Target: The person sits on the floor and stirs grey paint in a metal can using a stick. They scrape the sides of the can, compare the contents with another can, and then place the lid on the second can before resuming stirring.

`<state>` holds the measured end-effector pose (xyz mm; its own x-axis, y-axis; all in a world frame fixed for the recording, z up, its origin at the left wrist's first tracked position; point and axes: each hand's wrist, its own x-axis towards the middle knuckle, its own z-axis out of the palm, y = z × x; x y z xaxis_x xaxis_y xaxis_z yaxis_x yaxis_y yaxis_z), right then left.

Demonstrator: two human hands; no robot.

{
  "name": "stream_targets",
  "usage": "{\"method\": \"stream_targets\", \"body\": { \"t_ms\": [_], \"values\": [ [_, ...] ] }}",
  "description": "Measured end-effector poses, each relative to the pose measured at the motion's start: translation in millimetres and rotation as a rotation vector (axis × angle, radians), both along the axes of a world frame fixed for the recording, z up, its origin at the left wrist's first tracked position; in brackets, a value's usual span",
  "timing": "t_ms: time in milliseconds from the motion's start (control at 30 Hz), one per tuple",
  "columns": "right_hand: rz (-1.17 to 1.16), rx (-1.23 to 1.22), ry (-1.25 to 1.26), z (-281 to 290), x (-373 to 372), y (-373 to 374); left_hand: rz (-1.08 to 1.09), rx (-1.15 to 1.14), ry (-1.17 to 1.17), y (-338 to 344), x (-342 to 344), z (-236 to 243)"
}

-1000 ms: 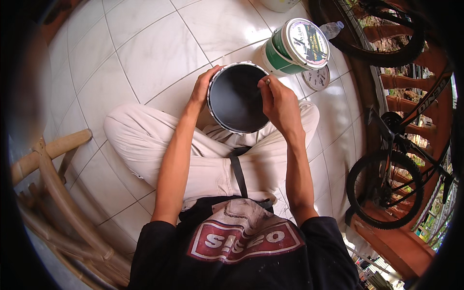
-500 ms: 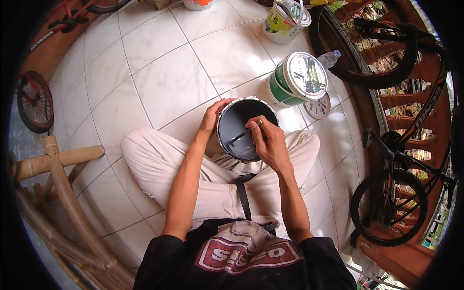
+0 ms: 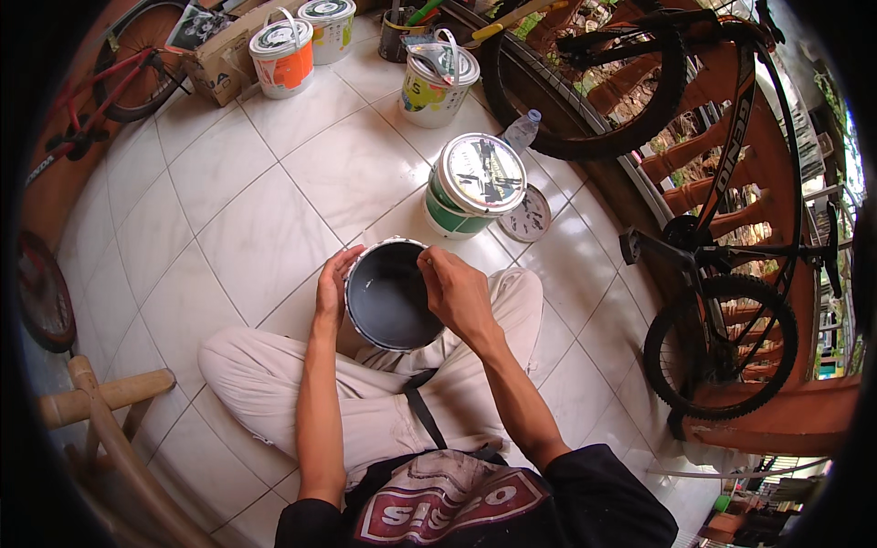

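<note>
A round bucket (image 3: 367, 279) with dark grey paint inside stands tilted between my crossed legs. Its pale rim is smeared with paint. My left hand (image 3: 332, 281) holds the bucket's left side, fingertips near the rim. At the right edge of the opening, my right hand (image 3: 459, 294) is closed in a pinch, with the knuckles up. Half a second ago it held a thin stirring stick dipped in the paint; now the hand hides most or all of that stick. The paint surface looks smooth, with faint light streaks.
Ahead stands a green-and-white paint pail (image 3: 475, 187), a loose round lid (image 3: 526, 216) beside it. Further off are a plastic bottle (image 3: 522, 131), a white pail (image 3: 438, 91) and an orange-labelled pail (image 3: 281, 64). A bicycle (image 3: 699, 251) leans at right; bamboo furniture (image 3: 119, 393) stands at left.
The head view has shifted, bringing more pails and a cardboard box into sight. My right hand has moved from over the bucket's middle to its right rim, and the stick no longer shows clearly.
</note>
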<state>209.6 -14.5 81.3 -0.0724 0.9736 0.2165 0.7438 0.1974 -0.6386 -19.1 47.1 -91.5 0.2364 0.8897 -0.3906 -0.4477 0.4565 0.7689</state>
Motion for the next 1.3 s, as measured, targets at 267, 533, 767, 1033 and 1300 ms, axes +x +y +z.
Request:
{"method": "stream_targets", "body": {
  "t_ms": [267,533,767,1033,1300],
  "values": [
    [-0.003,-0.06,0.328,0,-11,-4,0.132,0.002,0.079,1,-2,5],
    [0.142,-0.17,0.428,-8,-11,-1,0.225,0.002,0.313,-26,-6,40],
    [0.142,0.038,-0.172,-24,-1,2,0.402,0.026,0.321,-48,-13,45],
    [0.098,0.078,0.122,-9,-11,-2,0.64,0.336,0.298,-55,28,75],
    [0.051,-0.048,0.044,-2,-12,-25,0.467,0.729,0.409,-60,16,158]
  ]
}}
